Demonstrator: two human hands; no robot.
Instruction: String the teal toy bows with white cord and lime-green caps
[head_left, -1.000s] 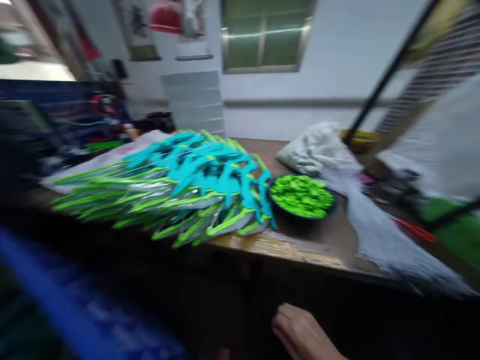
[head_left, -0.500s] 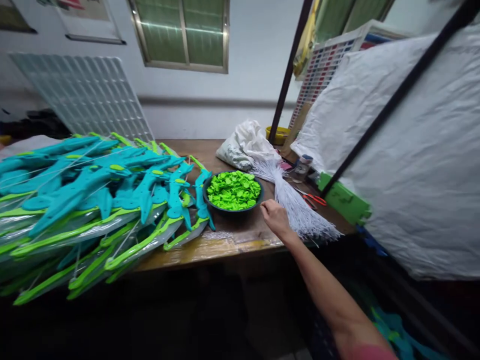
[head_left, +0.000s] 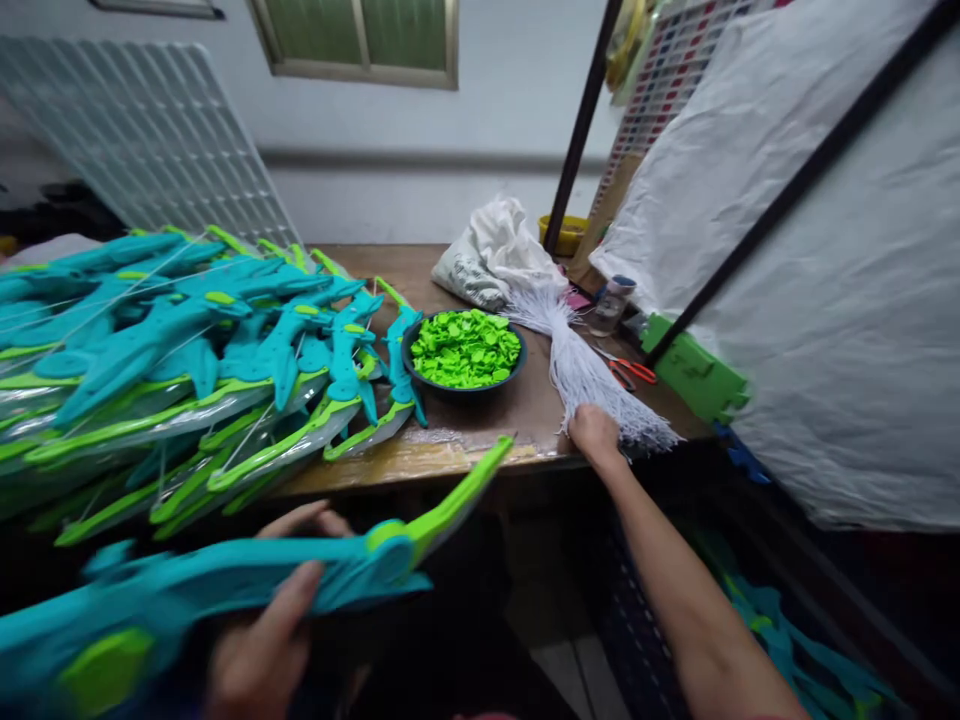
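Observation:
My left hand [head_left: 264, 640] is closed around a teal plastic toy bow [head_left: 247, 572] with a lime-green limb, held in front of the table's near edge. The thumb lies over its near side and the other fingers wrap behind. At the lower left part of a bundle of white strings [head_left: 574, 365], my right hand [head_left: 596, 435] has its fingers closed on some strands; the fingertips are partly hidden. Left of the bundle is a dark bowl [head_left: 465, 393] heaped with lime-green plastic pieces [head_left: 469, 348].
Many teal and green toy bows [head_left: 247, 350] are piled on the table's left. A white sack [head_left: 499, 250], a jar [head_left: 611, 300], orange-handled scissors [head_left: 634, 370] and a green block [head_left: 694, 370] lie toward the right. A dark pole [head_left: 585, 130] rises behind them.
My left hand has come into view at the lower left with a toy bow. My right hand has moved from beside the bowl down and right onto the white strings. The view has tilted downward.

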